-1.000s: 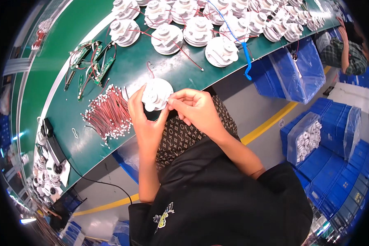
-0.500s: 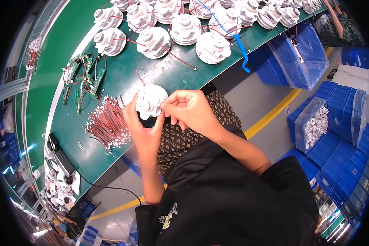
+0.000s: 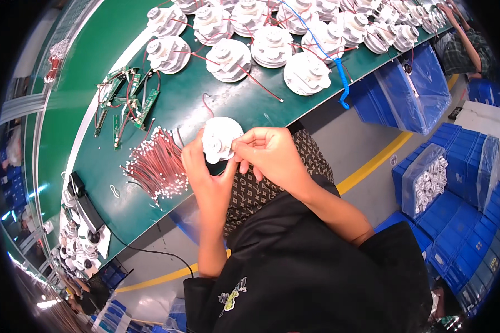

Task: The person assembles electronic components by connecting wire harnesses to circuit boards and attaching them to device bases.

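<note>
Near the front edge of the bench, my left hand is closed around a round white plastic unit, tilted, with a raised round hub on it. A red wire rises from its far side onto the bench. My right hand pinches thumb and fingertips together at the unit's right edge; whatever lies between them is too small to make out. Left of the unit lies a heap of red and black wires with white connectors at their ends.
Rows of similar white units with wires cover the far side of the green bench. Green circuit boards lie at left. A blue coiled cord hangs over the edge. Blue bins stand right; another person sits far right.
The whole scene has shifted slightly right in the picture as the head view moved. Both hands keep the same hold at the white unit.
</note>
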{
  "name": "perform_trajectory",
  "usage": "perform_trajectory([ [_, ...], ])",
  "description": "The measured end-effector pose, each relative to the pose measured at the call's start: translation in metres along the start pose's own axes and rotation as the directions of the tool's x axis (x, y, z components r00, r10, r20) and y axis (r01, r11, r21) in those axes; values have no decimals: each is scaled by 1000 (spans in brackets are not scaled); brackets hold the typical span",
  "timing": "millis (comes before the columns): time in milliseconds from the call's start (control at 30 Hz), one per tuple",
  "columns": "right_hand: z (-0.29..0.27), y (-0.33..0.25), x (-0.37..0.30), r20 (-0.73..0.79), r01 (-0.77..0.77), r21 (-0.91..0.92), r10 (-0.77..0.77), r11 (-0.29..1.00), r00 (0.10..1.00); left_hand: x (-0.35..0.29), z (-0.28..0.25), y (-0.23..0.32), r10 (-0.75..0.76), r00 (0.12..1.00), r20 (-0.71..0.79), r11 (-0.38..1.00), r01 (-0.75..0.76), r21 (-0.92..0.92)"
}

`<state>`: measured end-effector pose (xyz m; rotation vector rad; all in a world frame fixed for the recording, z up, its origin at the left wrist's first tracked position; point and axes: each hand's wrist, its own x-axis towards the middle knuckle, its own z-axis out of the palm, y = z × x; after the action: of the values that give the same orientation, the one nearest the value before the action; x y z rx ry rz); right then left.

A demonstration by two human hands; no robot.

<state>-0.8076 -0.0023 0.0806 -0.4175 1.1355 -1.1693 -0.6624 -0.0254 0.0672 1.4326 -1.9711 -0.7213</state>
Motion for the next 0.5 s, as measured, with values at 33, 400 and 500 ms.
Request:
perform_trajectory([
  [33,-1,-1,1,2,-21,-10,21,1000,1000,0,0,-1,16,1000,-10,1000,-16,0],
  [400,-6,-9,-3,-97,102,-590,-196,801,976,-6,-45,-7,-27,995,100,975,49,-219],
  [500,-9,-11,-6,-56,213,-685,-342,696,938,-6,-73,-23,-84,991,-100,989,71,-130],
])
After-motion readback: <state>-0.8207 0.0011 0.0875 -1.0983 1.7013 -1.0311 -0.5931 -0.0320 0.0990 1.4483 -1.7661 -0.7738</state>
